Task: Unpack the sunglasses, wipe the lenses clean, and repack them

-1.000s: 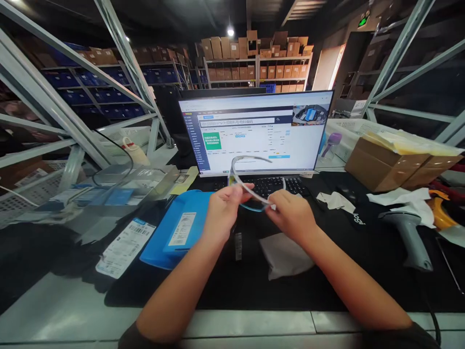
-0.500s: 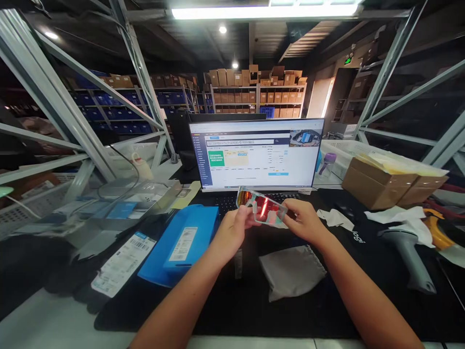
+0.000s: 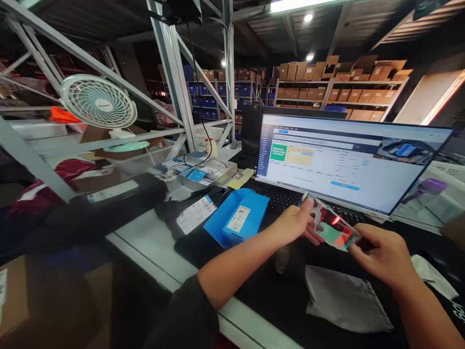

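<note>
A pair of sunglasses (image 3: 334,225) with a red mirrored lens and a clear frame is held up in front of the keyboard (image 3: 281,199). My left hand (image 3: 298,223) is closed on one end of it, thumb on top. At the opposite end, my right hand (image 3: 378,249) pinches the frame between thumb and fingers. Below them a grey cloth pouch (image 3: 345,298) lies flat on the black desk mat (image 3: 276,310). Left of my left hand sits a blue box (image 3: 254,198) with a white label, and beside it a printed plastic packet (image 3: 196,214).
Behind my hands stands a monitor (image 3: 319,169), its screen lit. A clear tray (image 3: 221,174) of small items is at the desk's back left, with a fan (image 3: 100,104) farther left. Cardboard boxes (image 3: 47,300) are at the lower left. Metal posts (image 3: 170,72) rise behind the desk.
The view has swung left, so the desk things appear farther right and the fan and lower-left boxes have come into sight. Both hands still hold the sunglasses, now slightly more tilted.
</note>
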The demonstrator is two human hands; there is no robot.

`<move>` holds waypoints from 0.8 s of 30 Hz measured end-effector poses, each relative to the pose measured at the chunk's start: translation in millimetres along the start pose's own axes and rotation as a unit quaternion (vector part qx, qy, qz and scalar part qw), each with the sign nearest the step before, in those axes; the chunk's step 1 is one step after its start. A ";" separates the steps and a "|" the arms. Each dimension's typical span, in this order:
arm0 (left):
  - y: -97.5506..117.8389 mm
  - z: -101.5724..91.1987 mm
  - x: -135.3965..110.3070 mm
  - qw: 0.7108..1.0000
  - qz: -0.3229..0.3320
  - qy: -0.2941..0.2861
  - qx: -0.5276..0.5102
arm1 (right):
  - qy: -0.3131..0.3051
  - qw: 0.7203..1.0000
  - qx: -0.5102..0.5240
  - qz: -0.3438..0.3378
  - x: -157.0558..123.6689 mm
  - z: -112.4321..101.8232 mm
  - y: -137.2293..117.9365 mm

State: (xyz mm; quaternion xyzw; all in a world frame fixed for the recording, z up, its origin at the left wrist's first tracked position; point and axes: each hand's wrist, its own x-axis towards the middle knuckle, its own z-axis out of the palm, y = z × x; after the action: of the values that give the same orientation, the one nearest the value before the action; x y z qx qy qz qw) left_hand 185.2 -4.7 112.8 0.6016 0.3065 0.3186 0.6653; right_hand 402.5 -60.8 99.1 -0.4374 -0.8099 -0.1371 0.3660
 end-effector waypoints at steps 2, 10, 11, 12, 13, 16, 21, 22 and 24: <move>-3.1 -0.7 2.1 1.000 -0.021 -0.014 -0.003 | 0.008 1.000 -0.011 -0.013 -0.9 1.6 1.6; -10.8 -3.5 9.1 0.999 -0.040 -0.030 -0.014 | 0.006 1.000 0.011 0.006 1.4 2.6 -2.0; -10.7 -3.5 9.3 0.998 -0.049 -0.037 -0.005 | 0.008 1.000 0.021 0.016 2.5 2.4 -3.5; -10.5 -3.3 9.3 0.997 -0.060 -0.045 0.007 | 0.011 0.999 0.035 0.026 3.8 2.0 -5.2; -10.0 -2.8 9.3 0.996 -0.069 -0.052 0.019 | 0.013 0.998 0.051 0.035 5.2 1.3 -7.2; -7.4 -1.0 8.5 0.995 -0.079 -0.055 0.041 | 0.003 0.992 0.102 0.070 9.5 -2.1 -11.5; 0.5 -6.1 3.4 0.995 -0.026 0.010 0.094 | 0.046 0.949 0.239 0.203 11.0 -10.6 -5.7; 1.4 -9.3 2.7 0.991 0.001 0.032 0.129 | 0.069 0.932 0.277 0.222 10.4 -12.4 -3.6; 1.7 -16.2 2.8 0.978 0.048 0.077 0.188 | 0.115 0.900 0.343 0.241 9.6 -15.4 -0.3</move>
State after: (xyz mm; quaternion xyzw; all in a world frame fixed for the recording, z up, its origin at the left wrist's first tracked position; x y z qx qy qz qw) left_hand 174.0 7.4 112.9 0.7036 0.3823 0.3324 0.4983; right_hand 406.2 -63.5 116.6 -0.4478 -0.6282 0.1927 0.6064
